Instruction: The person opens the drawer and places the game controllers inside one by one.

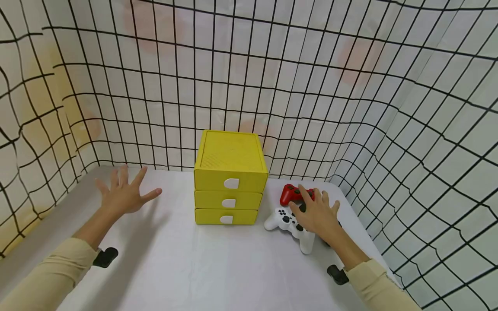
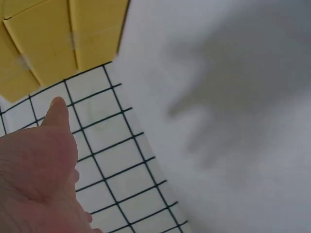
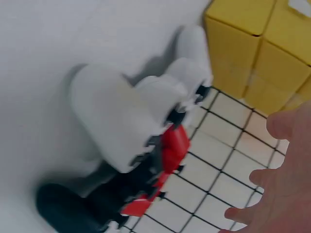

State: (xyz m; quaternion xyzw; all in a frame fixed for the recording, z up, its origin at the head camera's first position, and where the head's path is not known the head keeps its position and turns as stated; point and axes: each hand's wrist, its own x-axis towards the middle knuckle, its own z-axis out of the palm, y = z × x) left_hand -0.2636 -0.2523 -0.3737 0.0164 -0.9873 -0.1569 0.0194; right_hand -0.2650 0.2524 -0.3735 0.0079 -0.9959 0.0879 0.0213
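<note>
Right fingers: spread and fairly straight, laid over the controllers; no curl round anything shows in the head view.
Right hand (image 1: 317, 211): palm down above the white controller (image 1: 289, 224), its fingertips reaching the red controller (image 1: 292, 193); from the right wrist view the fingers (image 3: 284, 121) hang loose beside the pile, and I cannot tell whether they press on it.
Left fingers: spread wide, straight, holding nothing.
Left hand (image 1: 124, 192): raised above the white table (image 1: 175, 259), left of the drawer unit and well apart from it; its shadow falls on the tabletop.
White controller: lies on the table just right of the drawer unit's lowest drawer, 1 grip pointing toward the camera.
Red controller: behind the white one, nearer the wall, touching or overlapping it.
Dark controller (image 3: 68, 208): a black piece under the other 2 in the right wrist view, mostly hidden in the head view.
Drawer unit (image 1: 230, 177): yellow, 3 drawers stacked, each with 1 white tab handle, all closed; it stands mid-table, between the 2 hands.
Sleeves: beige, with a black wrist mount on each forearm.
Backdrop (image 1: 350, 86): white cloth with a black grid, round 3 sides of the table.
</note>
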